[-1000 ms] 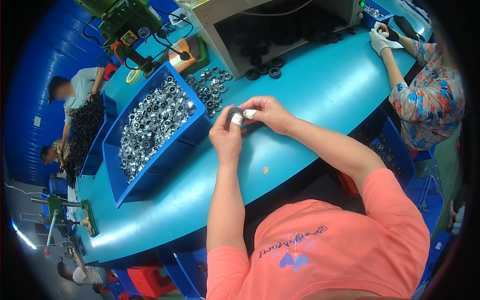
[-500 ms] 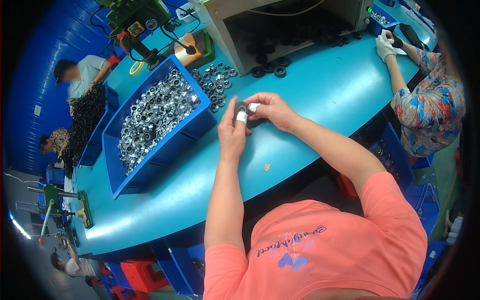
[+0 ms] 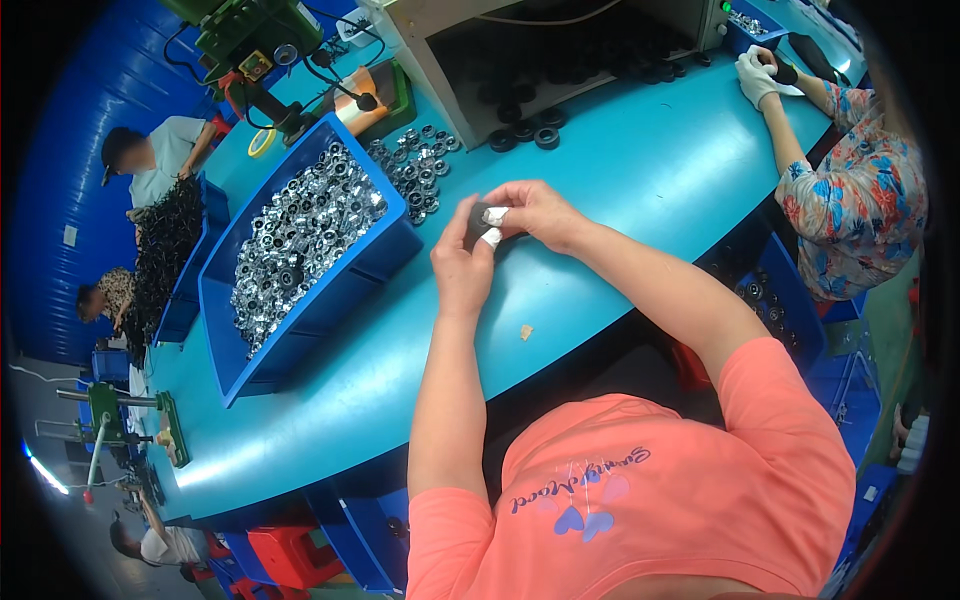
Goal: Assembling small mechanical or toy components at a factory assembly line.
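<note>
Both my hands are closed around one small round black part (image 3: 480, 216), like a little wheel or ring, above the teal table. My left hand (image 3: 462, 265) wraps its outer side, and my right hand (image 3: 538, 216) pinches it from the other side. White tape covers both thumb tips. Fingers hide much of the part, so its exact kind is unclear. Just left of my hands stands a blue bin (image 3: 335, 300) heaped with small silver-and-black wheels (image 3: 300, 235). More loose wheels (image 3: 412, 168) lie on the table by the bin's far right corner.
Beyond my hands stands a metal cabinet (image 3: 448, 85) with black rings (image 3: 546, 138) inside and at its opening. A green press machine (image 3: 240, 50) is at the far left. A beige scrap (image 3: 526, 333) lies nearer me. At right works another person with a gloved hand (image 3: 755, 80).
The black part has turned in my fingers, and both taped thumbs now press close together on it. The whole view has shifted slightly; the bin and loose wheels look the same.
</note>
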`<state>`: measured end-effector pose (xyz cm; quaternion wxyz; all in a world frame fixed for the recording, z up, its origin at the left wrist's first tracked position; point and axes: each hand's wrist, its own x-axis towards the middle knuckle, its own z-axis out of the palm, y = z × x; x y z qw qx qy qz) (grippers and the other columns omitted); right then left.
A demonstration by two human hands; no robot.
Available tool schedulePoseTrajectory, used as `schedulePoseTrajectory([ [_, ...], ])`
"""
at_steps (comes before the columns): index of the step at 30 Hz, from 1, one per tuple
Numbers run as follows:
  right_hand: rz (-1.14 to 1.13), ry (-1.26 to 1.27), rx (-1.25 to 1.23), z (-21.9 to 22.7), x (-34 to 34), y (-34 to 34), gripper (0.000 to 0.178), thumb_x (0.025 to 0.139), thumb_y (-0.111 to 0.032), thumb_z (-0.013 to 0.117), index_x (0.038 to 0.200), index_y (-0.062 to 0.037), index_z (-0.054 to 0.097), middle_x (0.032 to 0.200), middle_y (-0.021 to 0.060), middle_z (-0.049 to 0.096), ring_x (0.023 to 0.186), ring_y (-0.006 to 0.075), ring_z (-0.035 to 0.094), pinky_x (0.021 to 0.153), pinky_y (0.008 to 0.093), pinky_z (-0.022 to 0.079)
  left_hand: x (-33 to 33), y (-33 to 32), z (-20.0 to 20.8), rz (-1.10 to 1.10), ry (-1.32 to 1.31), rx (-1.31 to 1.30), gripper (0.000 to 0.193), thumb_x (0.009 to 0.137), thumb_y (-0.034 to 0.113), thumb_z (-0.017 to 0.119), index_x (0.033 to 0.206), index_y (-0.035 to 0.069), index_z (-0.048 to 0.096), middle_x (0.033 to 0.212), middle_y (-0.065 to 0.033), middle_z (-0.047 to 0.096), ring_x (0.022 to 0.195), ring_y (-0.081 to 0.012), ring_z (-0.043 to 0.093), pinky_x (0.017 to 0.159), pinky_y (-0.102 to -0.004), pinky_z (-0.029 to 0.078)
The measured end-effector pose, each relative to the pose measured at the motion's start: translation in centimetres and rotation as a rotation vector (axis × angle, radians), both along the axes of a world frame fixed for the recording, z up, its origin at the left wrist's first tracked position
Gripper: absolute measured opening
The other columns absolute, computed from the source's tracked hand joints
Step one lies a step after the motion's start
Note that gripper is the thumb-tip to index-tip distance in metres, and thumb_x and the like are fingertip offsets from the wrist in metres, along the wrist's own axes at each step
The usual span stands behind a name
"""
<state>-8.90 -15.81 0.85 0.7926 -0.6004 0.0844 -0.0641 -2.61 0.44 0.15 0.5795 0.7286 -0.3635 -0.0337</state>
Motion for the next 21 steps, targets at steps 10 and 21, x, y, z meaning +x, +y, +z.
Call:
schedulePoseTrajectory([
  [10,0.133,0.013,0.168,1.5,-0.4,-0.3,0.034,0.095,-0.014,0.071,0.125,-0.0011,0.061,0.112,0.0071,0.069,0.094,0.0132,0.067,0.081,0.025,0.056,0.1,0.7,1.4,-0.14,0.661,-0.426,0.039,0.096,0.005,0.068,0.132,-0.004,0.059,0.114,-0.0088,0.068,0.09,-0.0134,0.065,0.074,-0.0295,0.058],
  [21,0.165,-0.026,0.123,0.2,-0.1,-0.7,0.039,0.093,-0.008,0.071,0.131,-0.0019,0.061,0.117,0.0079,0.069,0.103,0.0147,0.066,0.092,0.0287,0.055,0.2,1.0,1.0,-0.124,0.598,-0.312,0.034,0.096,0.004,0.067,0.128,-0.005,0.061,0.109,-0.0089,0.07,0.088,-0.0135,0.066,0.072,-0.0293,0.058],
])
